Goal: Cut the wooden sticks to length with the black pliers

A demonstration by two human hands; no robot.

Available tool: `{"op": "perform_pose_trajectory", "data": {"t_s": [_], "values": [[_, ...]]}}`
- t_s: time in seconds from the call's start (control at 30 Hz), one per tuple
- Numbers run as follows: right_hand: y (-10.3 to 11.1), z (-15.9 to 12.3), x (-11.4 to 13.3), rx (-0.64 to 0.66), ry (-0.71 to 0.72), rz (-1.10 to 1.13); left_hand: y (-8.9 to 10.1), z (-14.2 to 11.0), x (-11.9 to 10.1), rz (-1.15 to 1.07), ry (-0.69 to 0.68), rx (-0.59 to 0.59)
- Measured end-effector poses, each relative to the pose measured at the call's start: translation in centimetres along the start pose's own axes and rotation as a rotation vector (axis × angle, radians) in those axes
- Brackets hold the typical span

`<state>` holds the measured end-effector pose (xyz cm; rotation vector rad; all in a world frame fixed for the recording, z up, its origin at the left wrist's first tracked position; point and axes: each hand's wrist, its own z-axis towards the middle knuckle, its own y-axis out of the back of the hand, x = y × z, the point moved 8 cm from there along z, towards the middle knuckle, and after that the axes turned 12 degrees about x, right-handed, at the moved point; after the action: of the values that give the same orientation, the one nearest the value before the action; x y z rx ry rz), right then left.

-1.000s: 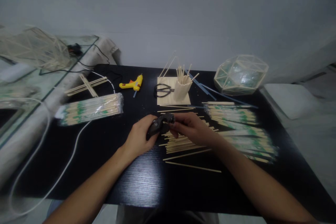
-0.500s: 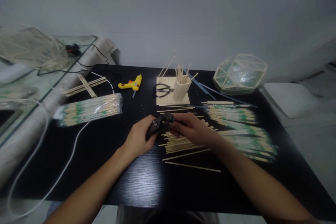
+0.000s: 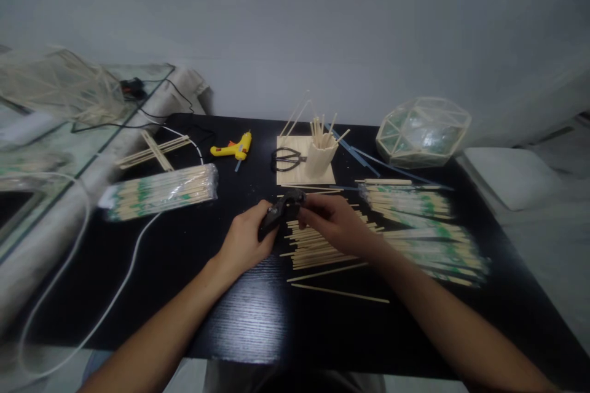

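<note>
My left hand (image 3: 246, 233) is closed round a black curved hand tool (image 3: 275, 216), whose exact kind is unclear. The tool slants up to the right. At its far end my right hand (image 3: 334, 221) has thumb and fingers pinched together, touching or nearly touching the tip. Whatever the right fingers hold is hidden. Below and behind the right hand lies a spread of loose thin wooden sticks (image 3: 308, 255). Beyond the hands, a wooden cup of sticks (image 3: 319, 161) stands on a square wooden board (image 3: 290, 175), beside black-handled scissors (image 3: 286, 161).
A yellow glue gun (image 3: 236, 147) lies at the back. Bagged chopsticks (image 3: 163, 191) sit at left, and more packs (image 3: 433, 245) at right. A faceted stick-framed shape (image 3: 424, 132) stands back right. A white cable (image 3: 133, 258) loops over the table's left side.
The black tool's end has tipped slightly, and my right fingers have shifted a little at its tip. The whole view has moved slightly; the table's things stay in place.
</note>
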<state>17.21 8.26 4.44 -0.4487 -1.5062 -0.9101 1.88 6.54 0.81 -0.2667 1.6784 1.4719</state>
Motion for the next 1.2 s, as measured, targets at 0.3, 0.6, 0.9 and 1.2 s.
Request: {"op": "perform_pose_trajectory", "data": {"t_s": [0.3, 0.6, 0.9, 1.2], "values": [[0.2, -0.7, 1.0, -0.145, 0.084, -0.199, 0.3, -0.1, -0.2, -0.005, -0.028, -0.015], [0.1, -0.4, 0.9, -0.06, 0.067, -0.126, 0.2, -0.1, -0.4, -0.012, -0.039, 0.004], [0.0, -0.3, 1.1, -0.021, 0.093, -0.18, 0.1, 0.0, -0.4, -0.035, -0.038, 0.021], [0.0, -0.3, 0.7, -0.019, 0.048, -0.172, -0.1, 0.0, 0.0, -0.035, 0.026, 0.051]]}}
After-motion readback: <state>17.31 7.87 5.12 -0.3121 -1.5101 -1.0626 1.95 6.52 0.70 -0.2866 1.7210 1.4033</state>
